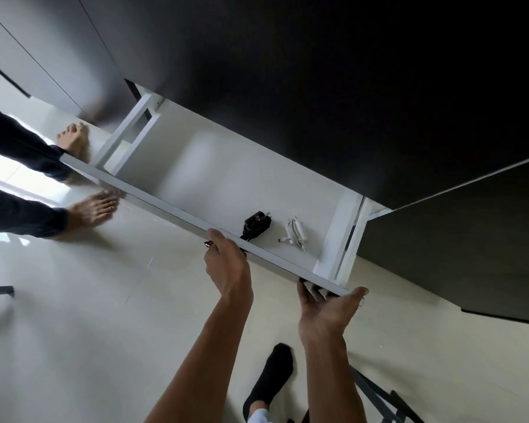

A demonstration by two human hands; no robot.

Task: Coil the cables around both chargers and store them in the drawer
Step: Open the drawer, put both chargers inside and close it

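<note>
A white drawer (171, 209) stands pulled out from under a dark desk. Inside, near its right end, lie a black charger (256, 225) with its cable coiled around it and a white charger (297, 234) wrapped the same way, side by side and apart. My left hand (226, 264) grips the drawer's front panel just in front of the black charger, thumb on the top edge. My right hand (327, 309) holds the panel's right end from below, thumb up at the corner.
The dark desk top (318, 87) overhangs the drawer's back. Another person's bare feet (89, 209) stand on the pale tiled floor left of the drawer. My own foot in a black sock (272, 380) is below, with a dark chair frame (379, 398) at lower right.
</note>
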